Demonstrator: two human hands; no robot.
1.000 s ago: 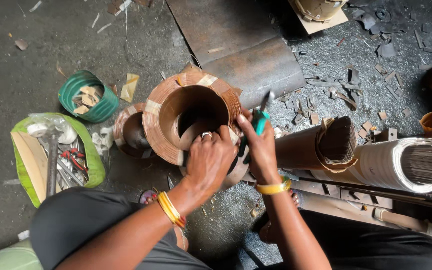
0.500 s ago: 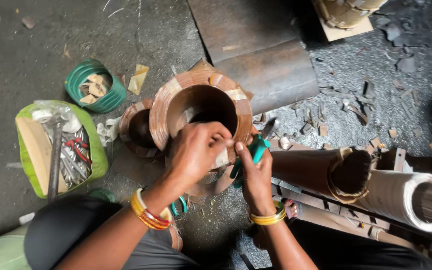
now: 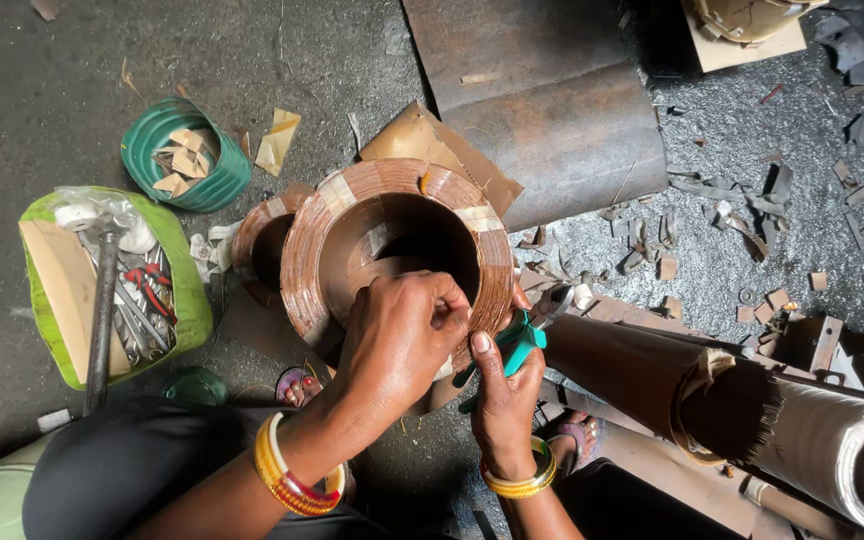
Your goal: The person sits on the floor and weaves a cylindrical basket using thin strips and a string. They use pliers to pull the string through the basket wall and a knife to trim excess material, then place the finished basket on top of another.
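At far left a green tray holds tools. The copper coil sits upright in the middle. Since a second ago, the left hand has slid along the coil's near rim, fingers pinched on it. The right hand stays curled around green scissors, closer to the rim now.

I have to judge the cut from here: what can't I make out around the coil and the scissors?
Head view only:
- Near rim of the copper coil: covered by the left hand.
- Whatever the left hand pinches: hidden inside its fingers.
- Blades of the teal scissors: mostly behind the right hand, so open or closed is unclear.
- Smaller coil: largely behind the big one.
- Rolled sheet: cut off by the right edge.
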